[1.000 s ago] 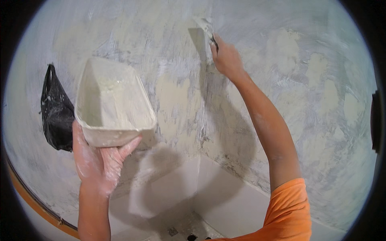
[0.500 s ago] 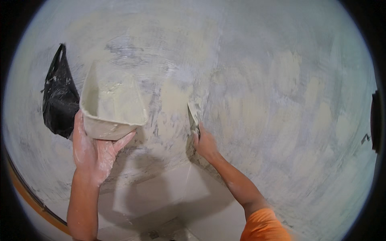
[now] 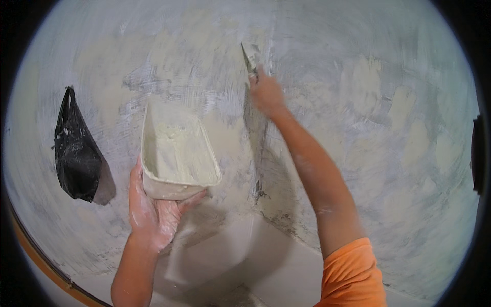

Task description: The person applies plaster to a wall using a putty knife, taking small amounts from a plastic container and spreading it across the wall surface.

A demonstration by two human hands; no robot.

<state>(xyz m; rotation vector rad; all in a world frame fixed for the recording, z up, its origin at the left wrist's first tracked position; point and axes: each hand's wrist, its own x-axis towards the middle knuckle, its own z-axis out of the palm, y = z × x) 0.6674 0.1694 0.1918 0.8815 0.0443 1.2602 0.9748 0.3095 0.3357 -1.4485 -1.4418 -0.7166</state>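
My left hand [image 3: 153, 212], smeared with pale paste, holds up a cream plastic tub [image 3: 176, 190] from beneath, fingers spread around its base. Inside the tub, off-white filler [image 3: 179, 143] coats the walls and bottom. Higher up and to the right, my right hand [image 3: 267, 94] is closed around the handle of a putty knife [image 3: 249, 61]. The knife's blade points upward at the inner corner of the plastered wall [image 3: 327, 133], and pale filler shows beside it. My fingers partly hide the handle.
A black plastic bag [image 3: 76, 163] hangs on the wall at the left. Pale smooth panels [image 3: 276, 266] meet the rough plaster below the corner. An orange-brown edge [image 3: 46, 271] curves along the lower left, and a dark object [image 3: 477, 153] juts in at the right rim.
My right hand has moved the putty knife well up along the corner. The tub in my left hand now appears further right and lower, and the hanging bag sits lower in view.
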